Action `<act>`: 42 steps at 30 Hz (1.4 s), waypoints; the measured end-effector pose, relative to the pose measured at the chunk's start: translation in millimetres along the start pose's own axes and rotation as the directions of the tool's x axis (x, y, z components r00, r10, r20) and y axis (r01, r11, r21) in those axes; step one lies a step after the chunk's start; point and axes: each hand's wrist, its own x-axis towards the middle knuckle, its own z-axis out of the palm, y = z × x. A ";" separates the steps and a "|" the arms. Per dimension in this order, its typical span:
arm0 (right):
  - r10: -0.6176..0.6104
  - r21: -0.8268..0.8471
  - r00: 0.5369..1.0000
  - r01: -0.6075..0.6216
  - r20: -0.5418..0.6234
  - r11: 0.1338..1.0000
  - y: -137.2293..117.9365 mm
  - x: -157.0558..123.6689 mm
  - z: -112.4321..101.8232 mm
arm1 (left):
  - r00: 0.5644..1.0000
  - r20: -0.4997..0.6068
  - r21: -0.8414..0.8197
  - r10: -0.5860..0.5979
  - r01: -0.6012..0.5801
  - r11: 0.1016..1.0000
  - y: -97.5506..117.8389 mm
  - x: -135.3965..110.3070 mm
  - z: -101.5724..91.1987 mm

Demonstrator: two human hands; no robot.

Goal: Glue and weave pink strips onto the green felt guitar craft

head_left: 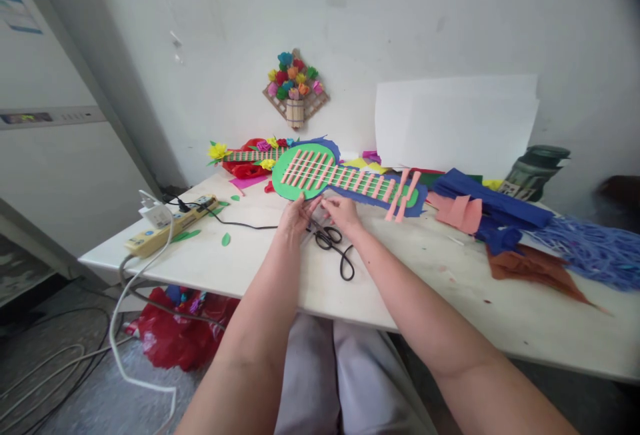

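A green paper lute (pixel 289 186) with pink strips and pale strings lies across the table, blue crepe paper (pixel 419 206) showing from under its edges. My left hand (pixel 295 217) grips the near rim of its round body, thumb on top. Close beside it, my right hand (pixel 343 215) is closed in a pinch at the blue paper's edge, where the body meets the neck; the fingertips are small and partly hidden. Black-handled scissors (pixel 327 237) lie just under my hands, their blades mostly covered.
A power strip (pixel 167 226) with cables sits left. Behind is a second, flower-trimmed lute (pixel 250 155). To the right are blue crepe paper sheets (pixel 487 196), brown paper (pixel 537 268), shredded blue paper (pixel 590 248) and a bottle (pixel 535 172). A red bag (pixel 175 332) lies below.
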 end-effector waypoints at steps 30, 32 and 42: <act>-0.025 -0.730 0.986 0.141 0.167 0.669 -9.1 -16.6 -0.8 | 0.999 -0.022 -0.043 0.026 -0.027 0.999 15.9 -1.4 -16.5; -0.041 -0.682 0.986 0.140 0.160 0.718 -11.6 -18.1 -0.9 | 1.000 -0.021 -0.063 0.012 -0.013 0.998 15.7 -1.3 -16.8; -0.048 -0.491 0.993 0.097 0.111 0.866 -15.5 -15.0 1.5 | 0.994 -0.015 -0.202 -0.113 0.107 0.974 14.6 -3.4 -10.9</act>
